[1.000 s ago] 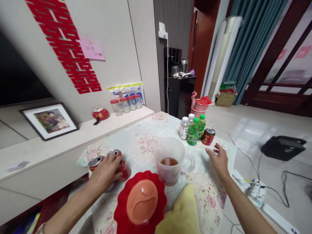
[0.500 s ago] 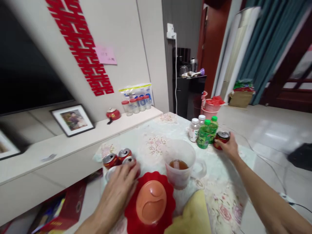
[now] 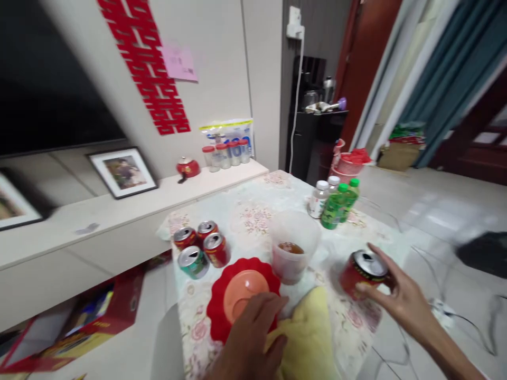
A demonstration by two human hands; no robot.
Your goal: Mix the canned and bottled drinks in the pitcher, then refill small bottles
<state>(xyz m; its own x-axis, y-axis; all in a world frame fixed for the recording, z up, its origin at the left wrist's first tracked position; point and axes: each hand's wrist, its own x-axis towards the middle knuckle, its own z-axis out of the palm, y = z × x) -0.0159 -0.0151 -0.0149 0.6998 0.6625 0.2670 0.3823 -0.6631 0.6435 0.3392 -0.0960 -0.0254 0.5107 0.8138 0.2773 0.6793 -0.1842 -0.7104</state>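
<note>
My right hand [image 3: 404, 295] grips a dark red drink can [image 3: 354, 277] by its side, thumb in front and fingers behind. The can is opened on top and stands upright at the right of the table. My left hand [image 3: 253, 335] is over the near edge of a red scalloped plate [image 3: 217, 311] and a yellow cloth [image 3: 311, 332], fingers apart and holding nothing I can see. An orange oval dish [image 3: 245, 285] sits on the plate, partly covered by that hand. Behind the cloth stands a translucent jug [image 3: 293, 266] with brown liquid inside.
Left of the plate stand three red cans [image 3: 216, 250] and a green can [image 3: 193, 262]. White-capped bottles [image 3: 318, 200] and green-capped bottles [image 3: 335, 211] stand at the back right. A flowered tablecloth [image 3: 253, 219] covers the table. Cables [image 3: 404, 338] lie on the floor at right.
My right hand has brought the dark red can from beside the green bottles nearer to me. My left hand has left the group of cans and moved right, over the plate and cloth.
</note>
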